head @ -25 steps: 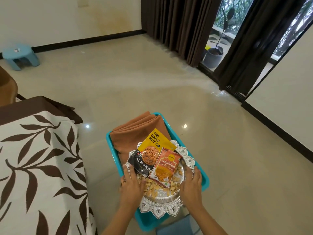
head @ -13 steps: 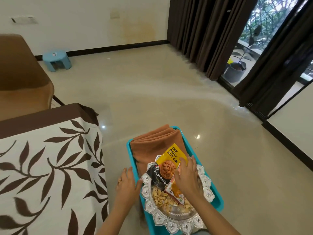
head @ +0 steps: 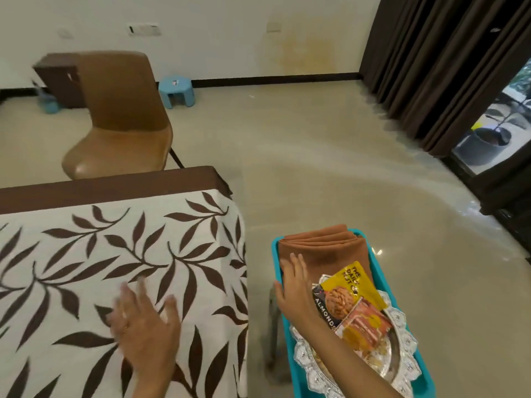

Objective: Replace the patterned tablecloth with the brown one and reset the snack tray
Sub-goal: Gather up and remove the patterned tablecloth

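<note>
The left hand (head: 143, 323) has moved left from beside the teal bin (head: 276, 254) and is now over the patterned tablecloth (head: 86, 254), fingers spread and holding nothing. The right hand (head: 296, 285) has shifted from the snack packets (head: 344, 297) to the folded brown cloth (head: 324, 248) at the bin's far end, fingers straight and lying flat on it.

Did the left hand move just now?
Yes. The left hand went leftward from the silver tray in the teal bin to over the patterned tablecloth.

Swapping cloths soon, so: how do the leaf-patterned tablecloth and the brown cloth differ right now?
The leaf-patterned tablecloth is spread out flat; the brown cloth lies folded in the teal bin. The leaf-patterned tablecloth is white with dark leaves; the brown cloth is plain. Both are fabric.
</note>
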A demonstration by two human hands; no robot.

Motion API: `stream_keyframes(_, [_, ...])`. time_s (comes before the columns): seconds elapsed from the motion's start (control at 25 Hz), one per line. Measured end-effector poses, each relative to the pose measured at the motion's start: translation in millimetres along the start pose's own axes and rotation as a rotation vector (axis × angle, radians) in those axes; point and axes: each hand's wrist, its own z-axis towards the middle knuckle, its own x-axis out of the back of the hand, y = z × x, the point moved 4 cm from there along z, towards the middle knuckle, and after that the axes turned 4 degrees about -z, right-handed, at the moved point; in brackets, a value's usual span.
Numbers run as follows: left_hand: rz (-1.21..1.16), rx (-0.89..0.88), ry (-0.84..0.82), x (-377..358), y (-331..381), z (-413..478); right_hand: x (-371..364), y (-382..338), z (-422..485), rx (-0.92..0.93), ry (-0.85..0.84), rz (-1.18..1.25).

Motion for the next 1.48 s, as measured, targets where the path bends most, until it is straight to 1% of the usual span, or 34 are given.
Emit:
stream_keyframes(0.04, [0.010,0.111,0.036,9.7,-31.8,6.8,-4.6,-14.9,-2.0,0.025,-0.020,0.013])
stream_keyframes(0.08, [0.013,0.183,0.060,17.3,-59.8,9.6,-9.9,-28.5,-5.1,0.058,-0.032,0.019])
stream_keyframes(0.16, [0.024,0.218,0.083,29.3,-104.2,8.8,-20.3,-55.6,-13.8,0.122,-0.066,0.028])
stream_keyframes(0.28, [0.093,0.172,0.056,42.0,-143.1,2.5,-34.0,-95.0,-30.4,0.183,-0.125,0.059])
stream_keyframes(0.44, [0.125,0.080,-0.047,50.0,-160.8,0.0,-41.4,-139.8,-53.5,0.248,-0.128,0.039])
stream_keyframes(0.52, [0.108,0.063,-0.083,55.5,-166.0,-0.3,-45.8,-159.6,-64.6,0.269,-0.122,0.027])
stream_keyframes(0.64, [0.055,-0.010,-0.124,65.4,-179.5,-2.1,-58.0,-187.6,-88.0,0.287,-0.150,-0.006])
stream_keyframes(0.76, [0.008,-0.039,-0.175,74.8,-208.5,-5.2,-73.7,-205.8,-113.3,0.233,-0.174,-0.093])
stream_keyframes(0.96, [0.042,-0.011,-0.170,97.0,-279.4,-15.1,-105.5,-220.7,-148.1,0.099,-0.212,-0.183])
stream_keyframes(1.08, [0.043,-0.021,-0.198,100.6,-309.5,-19.6,-121.9,-228.9,-161.6,0.097,-0.189,-0.264])
stream_keyframes(1.2, [0.046,-0.035,-0.236,94.1,-318.4,-21.0,-129.2,-239.0,-163.8,0.116,-0.151,-0.308])
stream_keyframes(1.28, [0.051,-0.039,-0.230,90.1,-317.8,-21.4,-135.5,-249.5,-165.2,0.143,-0.137,-0.316])
stream_keyframes(1.48, [0.032,-0.048,-0.182,86.3,-305.2,-22.5,-158.0,-286.2,-169.9,0.200,-0.141,-0.222])
